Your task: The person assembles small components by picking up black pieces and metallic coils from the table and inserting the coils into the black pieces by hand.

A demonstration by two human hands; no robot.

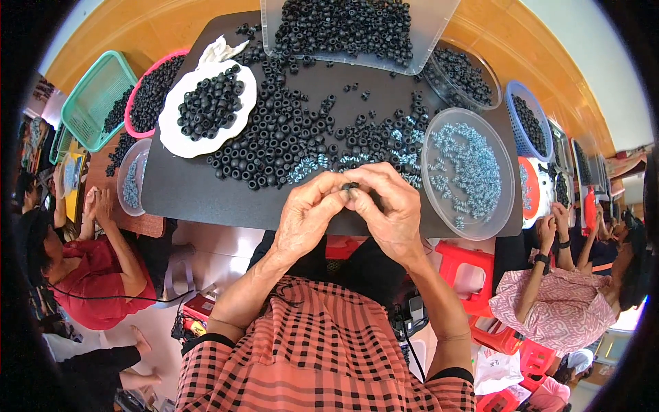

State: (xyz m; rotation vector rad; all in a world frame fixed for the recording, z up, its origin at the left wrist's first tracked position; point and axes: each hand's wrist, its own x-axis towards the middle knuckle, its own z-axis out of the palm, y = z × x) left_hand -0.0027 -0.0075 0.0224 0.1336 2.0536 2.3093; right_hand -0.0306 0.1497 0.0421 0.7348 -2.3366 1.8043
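Observation:
Just past the near edge of the dark table [195, 196], my two hands meet at the fingertips. My left hand [307, 209] is closed, thumb and fingers pinching a small black round part [351, 186]. My right hand [392, 209] pinches the same part from the other side. Fingers cover most of it, so its exact kind is hidden. Beyond my hands lies a spread of loose hollow black parts [264, 141]. Small bluish coil springs [307, 167] lie among them. To the right of my right hand, a round clear plastic dish [509, 175] holds many more springs.
A white scalloped plate [169, 130] of black parts stands at left, with a crumpled white cloth [221, 51] behind. A clear tub [439, 17] and a clear bowl [495, 96] hold more. Co-workers sit on both sides. Red stools [461, 264] stand at lower right.

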